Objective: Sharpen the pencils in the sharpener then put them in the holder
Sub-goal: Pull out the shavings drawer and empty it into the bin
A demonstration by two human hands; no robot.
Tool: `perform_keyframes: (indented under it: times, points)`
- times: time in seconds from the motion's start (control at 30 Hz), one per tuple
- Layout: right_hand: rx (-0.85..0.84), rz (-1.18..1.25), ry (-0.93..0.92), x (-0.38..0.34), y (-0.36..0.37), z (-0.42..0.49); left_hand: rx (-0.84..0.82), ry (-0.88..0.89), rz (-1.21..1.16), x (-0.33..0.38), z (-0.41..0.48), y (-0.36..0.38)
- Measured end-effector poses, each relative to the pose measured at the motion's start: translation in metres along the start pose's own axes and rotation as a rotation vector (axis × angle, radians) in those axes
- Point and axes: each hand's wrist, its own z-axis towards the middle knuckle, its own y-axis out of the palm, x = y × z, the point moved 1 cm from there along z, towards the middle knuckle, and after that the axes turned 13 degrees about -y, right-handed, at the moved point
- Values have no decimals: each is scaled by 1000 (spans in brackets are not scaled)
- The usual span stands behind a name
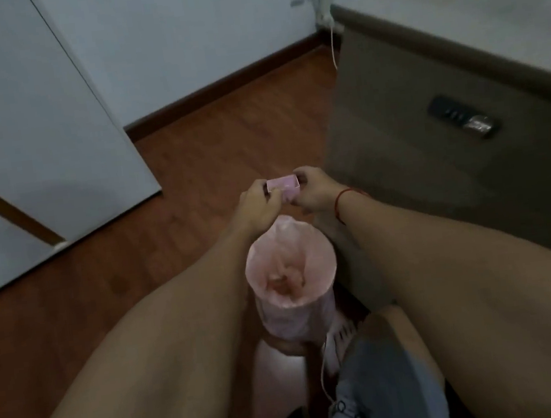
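A small pink open box [283,186], seemingly the sharpener's shavings drawer, is held between both hands above the floor. My left hand [259,203] pinches its left end and my right hand [313,189] grips its right end. Just below them, nearer to me, stands a round bin lined with a pink plastic bag [291,272]. No pencils or pencil holder are in view.
Brown wooden floor [213,154] lies below. A white cabinet door [36,140] stands at the left. A grey drawer unit with a lock [431,143] is at the right. A white wall with a socket and hanging cable [332,40] is behind. My knee in jeans [382,378] is at the bottom.
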Motion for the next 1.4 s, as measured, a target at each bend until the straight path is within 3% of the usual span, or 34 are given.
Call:
perform_keyframes:
  times: [0.13,0.27,0.5,0.77,0.97,1.1,1.2,1.4]
  points:
    - [-137,67,177,59,34,3,-117,-168,42,-46,14,43]
    - [-213,196,335,103,61,4,-242,-374,-100,-82,21,74]
    - [-156,324,512,131,84,11,-268,-732,-311,-97,26,99]
    - [-4,413,582,118,87,27,-117,-807,-440,-92,33,91]
    - [-12,448,604,106,84,28,-166,-824,-560,-84,31,93]
    - [-26,480,613,101,81,26,-32,-831,-598,-84,33,95]
    - [-9,532,621,99,80,27,-94,-792,-581,-80,31,97]
    - [-17,431,628,95,79,24,6,-885,-588,-81,32,99]
